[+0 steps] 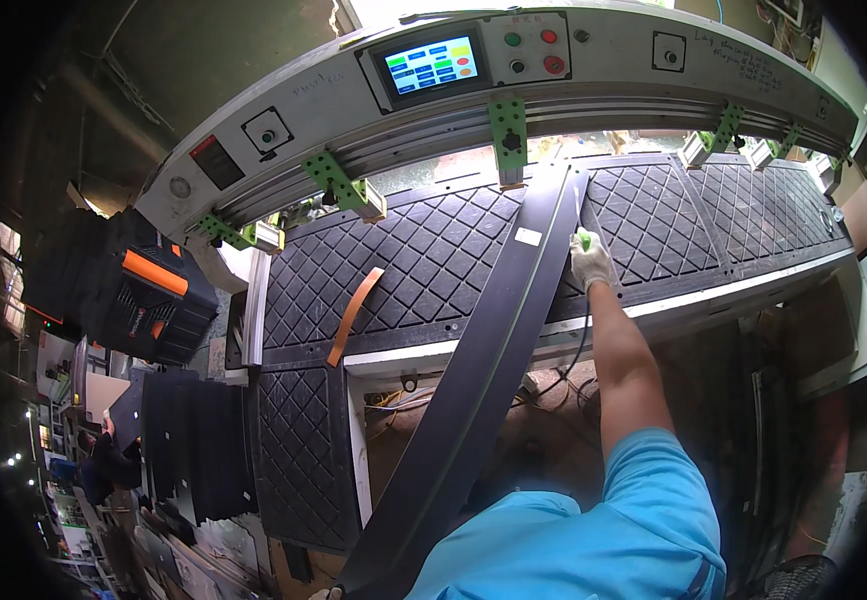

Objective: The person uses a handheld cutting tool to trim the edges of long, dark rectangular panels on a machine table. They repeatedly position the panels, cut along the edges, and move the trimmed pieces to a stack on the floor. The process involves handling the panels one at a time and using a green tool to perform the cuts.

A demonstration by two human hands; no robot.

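My right hand, in a pale work glove, is closed on a green-handled tool with a thin tip, at the right edge of a long dark strip. The strip runs diagonally from the machine's back down past the lower edge, with a thin line along it and a small white label. My left hand barely shows at the bottom edge by the near end of the strip, its fingers mostly hidden. A curved orange strip lies on the black diamond-patterned bed, left of the dark strip.
An arched machine housing with a screen, buttons and green-bracketed clamps spans the back. At left are a black-and-orange case, stacked dark panels and a partly seen person. Cables hang below the bed.
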